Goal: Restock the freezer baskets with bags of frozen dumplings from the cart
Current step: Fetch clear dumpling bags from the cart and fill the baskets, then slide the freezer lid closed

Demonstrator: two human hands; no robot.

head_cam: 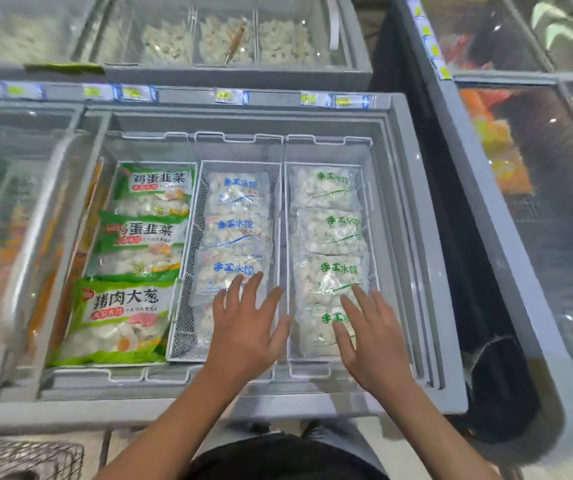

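Head view is showing me the dumpling bags (330,233) lying flat in the wire baskets (286,237). I'm judging them stiff, lumpy, slick with frost; edges grip best. My left hand (243,327) and right hand (371,337) are hovering or perhaps pressing, fingers spread, holding nothing. Glass-lidded freezers (427,271) are crowding round.

Furniture: I see grey chest freezers (427,216) all around, glass lids (555,188) closed.
Floor: pale patch (392,434) below me.
Light: bright glints on glass.
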